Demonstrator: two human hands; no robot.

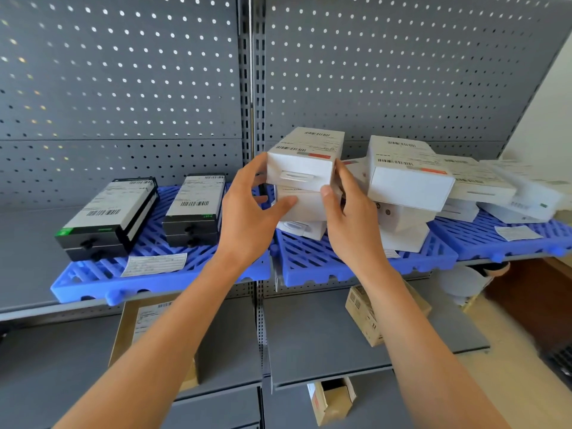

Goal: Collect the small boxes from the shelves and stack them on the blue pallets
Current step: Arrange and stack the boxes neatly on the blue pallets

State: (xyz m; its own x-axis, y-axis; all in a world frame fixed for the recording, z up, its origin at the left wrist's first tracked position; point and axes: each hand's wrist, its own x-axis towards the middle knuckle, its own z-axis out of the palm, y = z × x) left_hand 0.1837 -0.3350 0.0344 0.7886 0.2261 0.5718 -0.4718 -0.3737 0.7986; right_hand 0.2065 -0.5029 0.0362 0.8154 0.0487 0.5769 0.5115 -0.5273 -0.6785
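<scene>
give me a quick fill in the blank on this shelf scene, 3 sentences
1. The two short stacks of black boxes sit on a ____ pallet.
2. Both hands, left hand and right hand, hold a stack of ____ boxes.
3. The panel behind the shelf is full of small round ____.

Missing words: blue; white; holes

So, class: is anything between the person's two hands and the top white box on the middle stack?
Nothing visible. The left hand and right hand flank the stack, fingers already touching the top white box and the box beneath, on the blue pallet.
</scene>
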